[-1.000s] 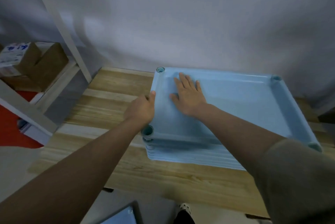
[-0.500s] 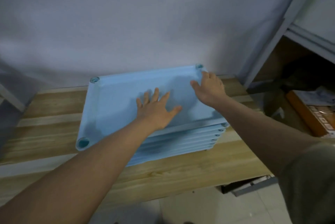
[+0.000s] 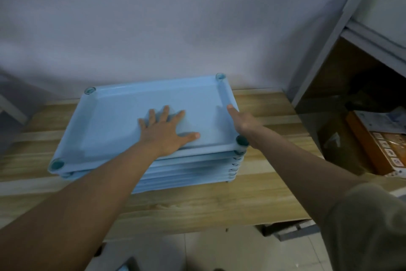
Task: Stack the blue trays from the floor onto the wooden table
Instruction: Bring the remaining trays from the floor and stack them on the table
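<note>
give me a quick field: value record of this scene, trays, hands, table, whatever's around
stack of blue trays: on the wooden table, near the wall
top tray: slightly skewed on the stack, a round socket at each corner
left hand: flat, palm down, fingers spread inside the top tray
right hand: open, against the top tray's right rim
metal shelving: right of the table
cardboard box: on the lower right shelf
floor: pale tiles below the table edge
</note>
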A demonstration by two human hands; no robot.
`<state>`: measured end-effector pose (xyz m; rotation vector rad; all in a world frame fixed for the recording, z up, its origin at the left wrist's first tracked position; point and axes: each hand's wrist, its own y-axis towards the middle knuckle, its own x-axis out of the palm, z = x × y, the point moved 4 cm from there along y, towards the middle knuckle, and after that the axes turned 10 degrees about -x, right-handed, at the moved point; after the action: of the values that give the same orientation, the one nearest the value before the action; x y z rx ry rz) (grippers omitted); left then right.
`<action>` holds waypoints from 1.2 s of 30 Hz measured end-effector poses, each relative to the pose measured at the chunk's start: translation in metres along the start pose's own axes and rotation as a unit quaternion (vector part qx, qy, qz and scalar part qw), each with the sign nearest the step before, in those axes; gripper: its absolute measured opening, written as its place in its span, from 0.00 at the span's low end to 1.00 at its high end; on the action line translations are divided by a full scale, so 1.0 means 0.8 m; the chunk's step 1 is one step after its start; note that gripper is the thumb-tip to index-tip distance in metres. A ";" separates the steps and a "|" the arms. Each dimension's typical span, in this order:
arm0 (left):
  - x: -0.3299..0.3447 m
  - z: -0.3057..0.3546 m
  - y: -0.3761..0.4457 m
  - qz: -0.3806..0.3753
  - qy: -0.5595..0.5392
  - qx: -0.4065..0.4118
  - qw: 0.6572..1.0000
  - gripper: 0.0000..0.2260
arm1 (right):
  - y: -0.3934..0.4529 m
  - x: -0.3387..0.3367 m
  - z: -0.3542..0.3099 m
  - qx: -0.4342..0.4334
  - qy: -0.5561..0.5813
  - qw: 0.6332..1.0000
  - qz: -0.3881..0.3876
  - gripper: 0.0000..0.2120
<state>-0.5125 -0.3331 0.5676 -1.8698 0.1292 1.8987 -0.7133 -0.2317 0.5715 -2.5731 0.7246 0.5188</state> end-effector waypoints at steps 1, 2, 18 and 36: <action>0.000 0.000 0.000 0.001 0.001 -0.001 1.000 0.41 | 0.001 0.000 0.001 -0.008 -0.002 1.000 -0.002 0.33; 0.001 0.000 0.000 0.003 0.002 -0.002 1.000 0.42 | 0.002 0.000 0.001 -0.019 -0.004 1.000 -0.004 0.31; 0.001 0.002 -0.003 -0.007 -0.002 -0.009 1.000 0.42 | 0.049 0.004 -0.036 -0.249 -0.352 0.902 -0.013 0.31; 0.009 0.004 -0.002 0.002 0.000 -0.012 1.000 0.42 | 0.055 0.017 -0.022 -0.227 -0.362 0.904 -0.034 0.31</action>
<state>-0.5143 -0.3282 0.5611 -1.8881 0.1100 1.9104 -0.7230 -0.2795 0.5674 -2.4651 0.2589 1.6611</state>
